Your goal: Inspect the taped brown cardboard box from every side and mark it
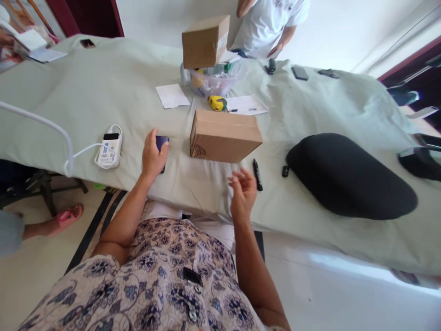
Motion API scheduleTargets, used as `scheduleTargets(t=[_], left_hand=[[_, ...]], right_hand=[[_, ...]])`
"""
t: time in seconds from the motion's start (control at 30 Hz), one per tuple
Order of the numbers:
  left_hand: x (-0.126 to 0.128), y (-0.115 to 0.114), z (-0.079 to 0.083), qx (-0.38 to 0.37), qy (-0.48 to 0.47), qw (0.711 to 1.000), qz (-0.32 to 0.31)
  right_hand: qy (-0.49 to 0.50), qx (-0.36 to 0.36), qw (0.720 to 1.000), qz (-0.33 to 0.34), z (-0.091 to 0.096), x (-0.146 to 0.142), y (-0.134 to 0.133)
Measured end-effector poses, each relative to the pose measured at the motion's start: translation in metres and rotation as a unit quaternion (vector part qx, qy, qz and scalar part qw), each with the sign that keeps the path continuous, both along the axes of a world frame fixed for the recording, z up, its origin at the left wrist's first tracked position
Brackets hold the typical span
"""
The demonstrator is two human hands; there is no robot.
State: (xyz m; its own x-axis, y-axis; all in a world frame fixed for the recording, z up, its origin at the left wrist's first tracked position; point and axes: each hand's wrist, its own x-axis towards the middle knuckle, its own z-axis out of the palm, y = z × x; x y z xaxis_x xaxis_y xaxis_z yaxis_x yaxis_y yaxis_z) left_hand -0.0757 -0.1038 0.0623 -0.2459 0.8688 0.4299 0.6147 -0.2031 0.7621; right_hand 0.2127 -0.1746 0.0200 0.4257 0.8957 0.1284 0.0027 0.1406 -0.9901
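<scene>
My left hand (154, 155) is over a dark phone (161, 142) lying on the cloth, left of a closed cardboard box (225, 138). Its fingers are stretched along the phone's left side, with the thumb apart across the phone. My right hand (243, 193) hovers near the table's front edge, palm partly up, its fingers loosely bent and apart with nothing in them. Just right of it lies a black marker pen (257, 174). The box stands beyond and between both hands, touched by neither.
A white power bank (109, 151) with a cable lies left. Behind the box are a yellow tape measure (217, 103), papers (172, 96) and a plastic basin (220, 82) with another box (205, 43). A black cushion-like object (347, 177) lies right. A person (268, 27) stands opposite.
</scene>
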Motion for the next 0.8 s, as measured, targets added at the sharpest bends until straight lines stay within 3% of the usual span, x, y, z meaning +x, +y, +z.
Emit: scheduleTargets(t=[0.03,0.1,0.23,0.4,0.5,0.57,0.63,0.7,0.8], left_hand=[[0.01,0.003,0.005,0.008,-0.004,0.999,-0.036],[0.032,0.01,0.011,0.02,-0.007,0.994,-0.105],[0.074,0.032,0.008,0.035,-0.009,0.977,-0.208],[0.091,0.065,-0.004,0.023,-0.02,0.978,-0.206],[0.091,0.072,0.001,0.001,-0.034,0.984,-0.177],[0.092,0.063,0.012,0.005,-0.037,0.99,-0.139],[0.091,0.04,0.031,0.037,-0.038,0.994,-0.096],[0.086,0.003,0.054,0.094,-0.039,0.992,-0.07],[0.066,-0.061,0.081,0.108,-0.096,0.989,-0.02]], right_hand=[[-0.024,0.015,0.999,-0.046,0.002,0.009,0.013],[-0.072,-0.003,0.995,-0.068,0.004,0.023,0.039],[-0.09,-0.026,0.995,-0.029,0.002,0.029,0.073],[-0.094,0.03,0.995,0.019,-0.001,0.017,0.085],[-0.077,0.018,0.997,0.012,-0.001,0.018,0.086],[-0.068,-0.002,0.998,-0.016,0.007,0.021,0.083],[-0.053,-0.012,0.997,-0.052,0.025,0.024,0.074],[-0.029,0.017,0.997,-0.067,0.058,0.028,0.057],[-0.018,0.139,0.983,-0.116,0.12,0.038,0.02]])
